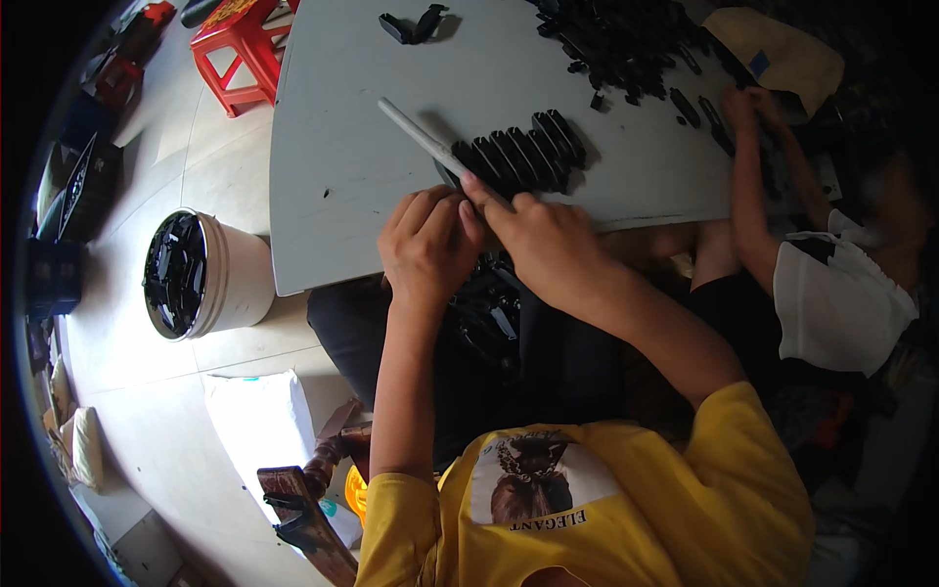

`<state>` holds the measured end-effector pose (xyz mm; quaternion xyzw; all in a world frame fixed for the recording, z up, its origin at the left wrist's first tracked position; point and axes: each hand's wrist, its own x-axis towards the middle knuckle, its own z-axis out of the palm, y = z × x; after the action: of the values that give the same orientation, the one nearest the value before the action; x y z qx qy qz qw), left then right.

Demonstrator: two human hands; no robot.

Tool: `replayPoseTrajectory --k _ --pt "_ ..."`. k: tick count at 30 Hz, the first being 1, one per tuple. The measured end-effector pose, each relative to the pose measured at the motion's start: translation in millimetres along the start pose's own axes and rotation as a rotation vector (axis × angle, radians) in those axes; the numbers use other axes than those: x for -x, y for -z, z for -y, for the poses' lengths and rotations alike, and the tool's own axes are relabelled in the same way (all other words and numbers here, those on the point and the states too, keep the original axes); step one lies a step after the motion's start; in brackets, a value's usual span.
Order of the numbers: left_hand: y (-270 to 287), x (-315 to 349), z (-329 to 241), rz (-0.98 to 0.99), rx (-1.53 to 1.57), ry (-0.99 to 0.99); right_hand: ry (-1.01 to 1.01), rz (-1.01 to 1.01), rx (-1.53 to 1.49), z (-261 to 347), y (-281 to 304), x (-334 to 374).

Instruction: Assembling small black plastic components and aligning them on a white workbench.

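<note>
My right hand [553,249] is closed around a long, thin, light grey stick-like tool [421,135], which points up and to the left over the table. Close beside it, my left hand [425,240] has its fingers curled in. Whatever lies between those fingers is hidden. Both hands are at the table's near edge, almost touching. Just beyond them, a neat row of black plastic parts [523,155] lies side by side on the grey table [337,186]. More black parts [486,318] rest below my hands, over my lap.
A large heap of black parts [626,44] covers the far right of the table; a couple more [415,24] lie far left. Rightward, a co-worker's hands [748,108] are near a tan bag [782,54]. A white bucket [235,274] of black pieces and a red stool [240,49] stand left.
</note>
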<state>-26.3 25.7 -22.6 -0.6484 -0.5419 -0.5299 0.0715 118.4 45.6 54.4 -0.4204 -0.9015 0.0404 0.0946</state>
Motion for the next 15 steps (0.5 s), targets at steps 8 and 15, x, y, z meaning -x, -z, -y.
replayPoseTrajectory --k 8,15 --pt "8.4 -2.4 1.0 0.052 0.006 0.088 -0.156 -0.146 -0.223 -58.8 23.8 21.1" --pt "1.8 -17.8 -0.2 0.433 -0.127 0.133 -0.372 -0.020 -0.067 -108.7 4.2 58.1"
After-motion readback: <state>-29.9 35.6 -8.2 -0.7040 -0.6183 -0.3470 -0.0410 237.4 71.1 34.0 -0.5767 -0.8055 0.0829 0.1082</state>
